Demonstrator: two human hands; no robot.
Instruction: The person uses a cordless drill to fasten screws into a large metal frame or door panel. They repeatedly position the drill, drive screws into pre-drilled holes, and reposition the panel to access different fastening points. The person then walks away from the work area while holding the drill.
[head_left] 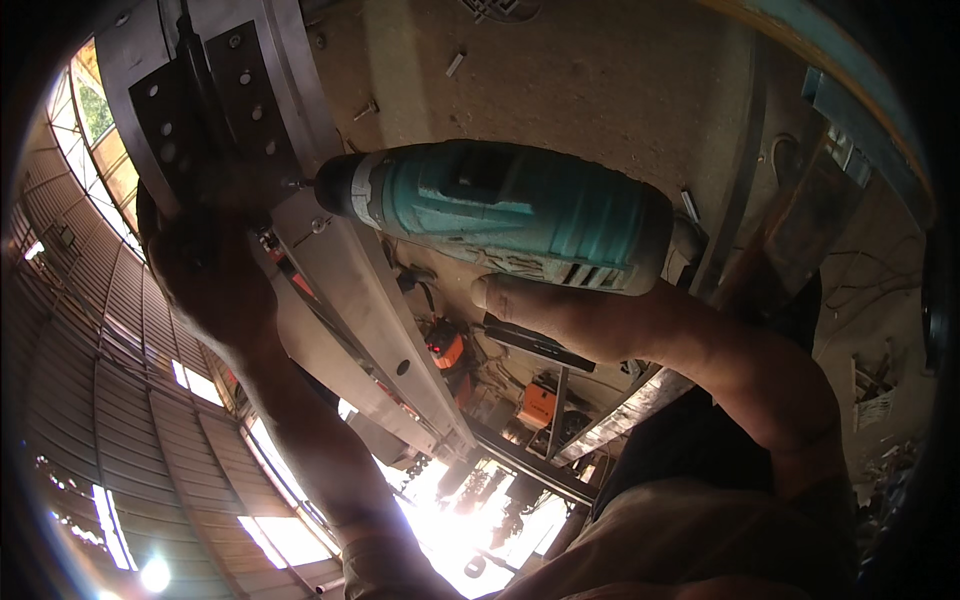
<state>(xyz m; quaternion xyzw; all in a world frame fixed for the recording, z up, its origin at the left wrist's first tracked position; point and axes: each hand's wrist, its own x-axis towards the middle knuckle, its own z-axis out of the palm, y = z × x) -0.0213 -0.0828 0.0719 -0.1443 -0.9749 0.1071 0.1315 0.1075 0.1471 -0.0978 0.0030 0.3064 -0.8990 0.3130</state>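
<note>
A teal power drill [520,215] lies level across the middle, its nose pointing left. My right hand [545,310] is closed on it from below, with the thumb along its near side and the other fingers hidden. The bit's tip meets a screw head at the lower right hole of a dark hinge [250,90]. This hinge has two leaves with several holes and lies on a long grey metal frame [330,255]. My left hand [215,270] is curled at the hinge's lower end, its fingers partly lost in shadow.
Loose screws [367,108] and small metal bits lie on the dusty floor [590,80]. Below the frame stand orange machines [538,400] among cables. Steel bars [625,415] run at the right. A corrugated metal wall [110,370] rises at the left, with bright daylight at the bottom.
</note>
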